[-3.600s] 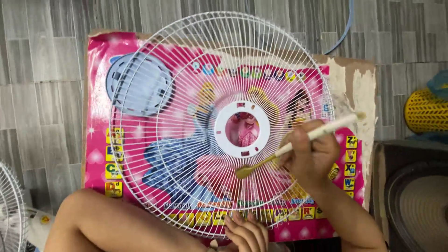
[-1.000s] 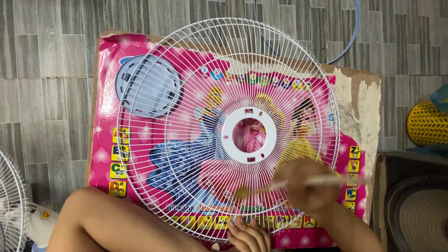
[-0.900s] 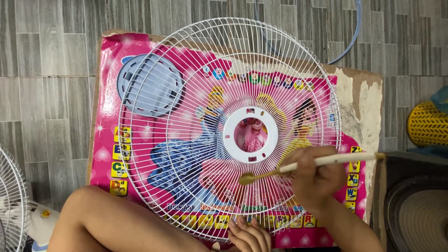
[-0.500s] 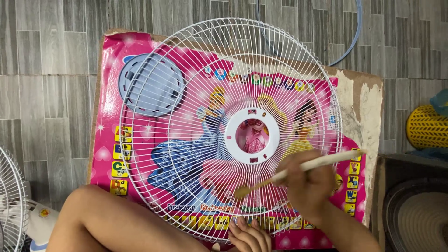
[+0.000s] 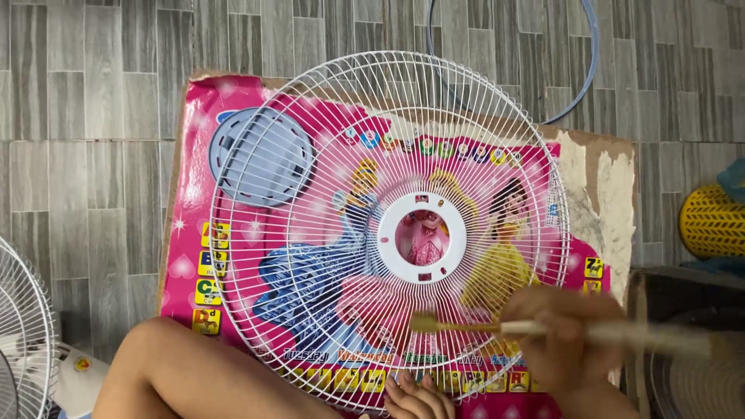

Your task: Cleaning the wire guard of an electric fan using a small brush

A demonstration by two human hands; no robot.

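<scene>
nearest to the camera, at the bottom edge, the left hand (image 5: 417, 397) rests with its fingers curled on the lower rim of the fan guard (image 5: 310, 233); whether it really grips the wire i cannot tell. beside it one bare knee (image 5: 178, 365) comes in from the lower left.

a little further, the right hand (image 5: 563, 337) is closed around one paintbrush (image 5: 543, 329), blurred by motion. the long axis of the brush lies almost horizontal: the bristle end points left, toward the lower middle of the guard, and the pale handle runs right, past the hand. the tip lies on the wires just below the white centre ring (image 5: 421, 237).

there is one full fan guard here, round and white, lying flat on one pink picture board (image 5: 194, 233). a grey round cap (image 5: 260, 157) shows through the wires at the upper left.

at the left edge one more wire guard (image 5: 23, 334) is seen in part. at the right stands one yellow basket (image 5: 712, 221). furthest, on the grey tile floor (image 5: 77, 93), lies one thin blue hoop (image 5: 594, 62), partly behind the board.
</scene>
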